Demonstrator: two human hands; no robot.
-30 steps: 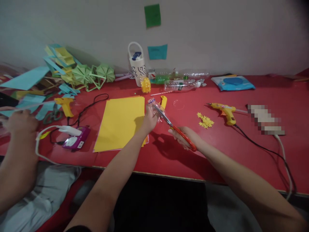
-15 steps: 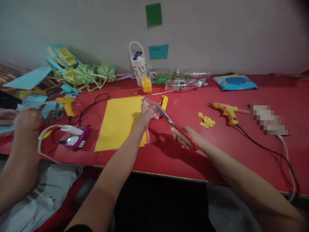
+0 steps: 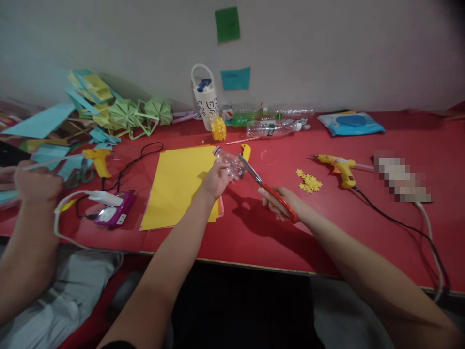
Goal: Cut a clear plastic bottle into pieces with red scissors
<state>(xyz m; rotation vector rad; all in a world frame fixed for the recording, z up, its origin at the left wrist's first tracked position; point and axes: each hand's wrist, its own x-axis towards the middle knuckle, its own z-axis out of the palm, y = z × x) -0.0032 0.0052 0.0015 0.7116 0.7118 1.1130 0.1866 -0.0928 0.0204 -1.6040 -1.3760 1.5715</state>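
Between the fingers of my left hand [image 3: 217,179] is a clear plastic bottle top [image 3: 234,165], its purplish neck pointing up and left. My right hand [image 3: 279,201] grips red-handled scissors [image 3: 274,194] by the handles. The blades reach up and left, their tips close to the bottle piece's right edge; whether they touch it I cannot tell. Under and left of my left hand lies a stack of yellow paper [image 3: 178,189]. A yellow-handled cutter [image 3: 246,152] rests just behind the bottle piece.
Small yellow stars [image 3: 310,182] and a glue gun [image 3: 337,167] lie to the right on the red table [image 3: 232,242]. Plastic bottles [image 3: 271,128] and a white tumbler [image 3: 207,104] stand or lie at the back. Left are a purple power socket [image 3: 116,211] and another person's hand [image 3: 38,182].
The scissor blades have come away from the bottle top, which has turned slightly in my left hand and now shows more of its wide end. The scene has shifted slightly left.
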